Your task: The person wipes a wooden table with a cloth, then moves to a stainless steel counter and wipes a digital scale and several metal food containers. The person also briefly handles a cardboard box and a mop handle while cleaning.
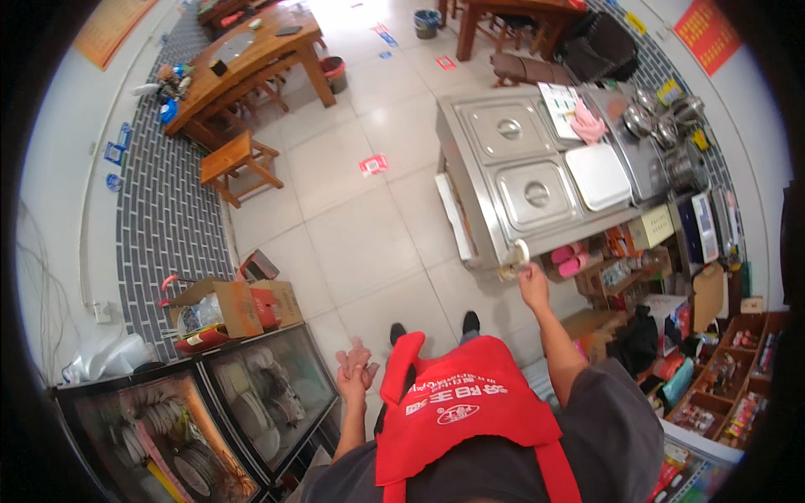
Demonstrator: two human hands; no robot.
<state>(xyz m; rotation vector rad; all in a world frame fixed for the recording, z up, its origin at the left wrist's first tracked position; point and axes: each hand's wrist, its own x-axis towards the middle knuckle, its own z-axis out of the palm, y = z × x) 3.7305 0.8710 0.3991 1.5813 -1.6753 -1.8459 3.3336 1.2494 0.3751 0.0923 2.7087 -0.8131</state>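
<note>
My right hand [534, 286] is closed around the lower part of a partly peeled banana [521, 251], its pale curved end pointing up and loose peel hanging at the side. It is held close to the near corner of a stainless steel food counter [483, 207]. On the left, my left hand [355, 371] hangs over the tiled floor, fingers apart and slightly blurred, with nothing in it. A red apron [465, 390] bearing writing covers my front.
At lower left a glass-doored cabinet [270, 396] holds stacked dishes, with cardboard boxes [236, 308] on top. A wooden stool [242, 166] stands by the brick-patterned wall. Pink slippers [569, 261] and a wooden compartment tray [717, 377] are at right.
</note>
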